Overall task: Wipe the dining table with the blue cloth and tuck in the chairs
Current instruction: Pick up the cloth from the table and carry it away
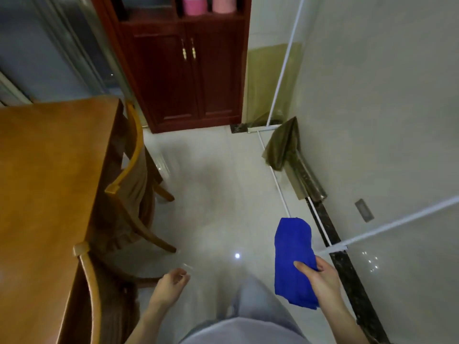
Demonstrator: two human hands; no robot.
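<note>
The wooden dining table (pixel 47 184) fills the left side of the view. Two wooden chairs stand along its right edge: the far chair (pixel 135 175) is angled slightly out, and the near chair (pixel 90 276) shows only its curved back. My right hand (pixel 319 276) is shut on the folded blue cloth (pixel 293 254), held over the floor at the lower right, well away from the table. My left hand (pixel 171 285) hangs over the floor beside the near chair, fingers loosely curled and holding nothing.
A dark red cabinet (pixel 188 78) stands against the far wall. Pale glossy floor tiles (pixel 218 184) lie between the chairs and the right wall. A dark baseboard (pixel 347 269) and white strips run along that wall, with an olive cloth (pixel 285 145) draped at the corner.
</note>
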